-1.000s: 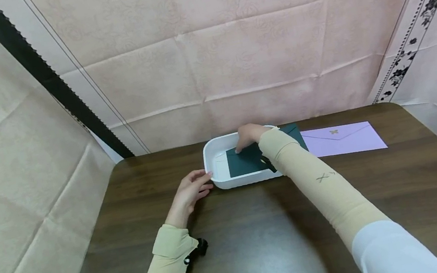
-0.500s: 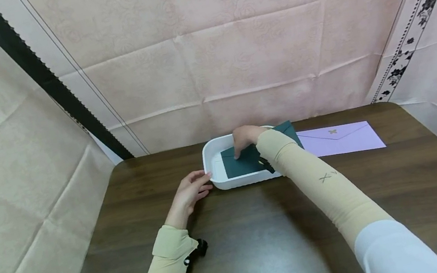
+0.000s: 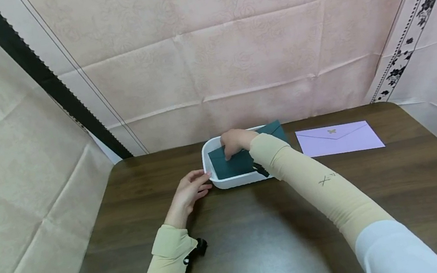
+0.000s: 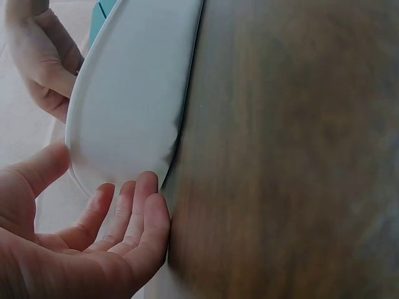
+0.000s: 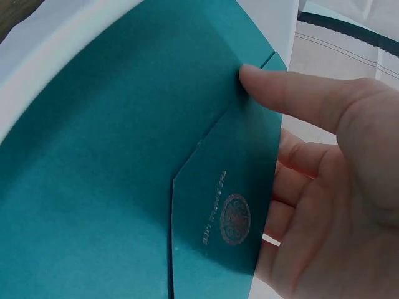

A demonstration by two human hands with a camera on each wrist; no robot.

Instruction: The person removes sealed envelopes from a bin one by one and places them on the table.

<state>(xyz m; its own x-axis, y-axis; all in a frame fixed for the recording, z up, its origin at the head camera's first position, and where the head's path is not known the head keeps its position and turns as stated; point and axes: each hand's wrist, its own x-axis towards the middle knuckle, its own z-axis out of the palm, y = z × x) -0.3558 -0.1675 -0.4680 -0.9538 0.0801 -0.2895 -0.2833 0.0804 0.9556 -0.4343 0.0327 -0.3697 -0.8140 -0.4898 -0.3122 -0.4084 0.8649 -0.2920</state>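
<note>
A dark green envelope (image 3: 230,166) lies tilted inside a white plastic tray (image 3: 237,181), its upper right corner rising past the back rim. My right hand (image 3: 237,141) pinches it by its top edge. In the right wrist view, the thumb is on the envelope's (image 5: 93,180) flap side and the fingers are behind it; the flap bears a printed round emblem. At the tray's left end, my left hand (image 3: 190,190) touches the rim with its thumb, and its loosely bent fingers (image 4: 146,187) rest against the outer wall.
A lilac envelope (image 3: 340,142) with a small gold butterfly lies flat on the brown wooden table (image 3: 237,245), right of the tray. Pale patterned cloth (image 3: 249,62) hangs behind the table's back edge and along both sides.
My right hand has moved left with the green envelope, bringing it further into the tray and away from the lilac envelope. My left hand stays at the tray's end.
</note>
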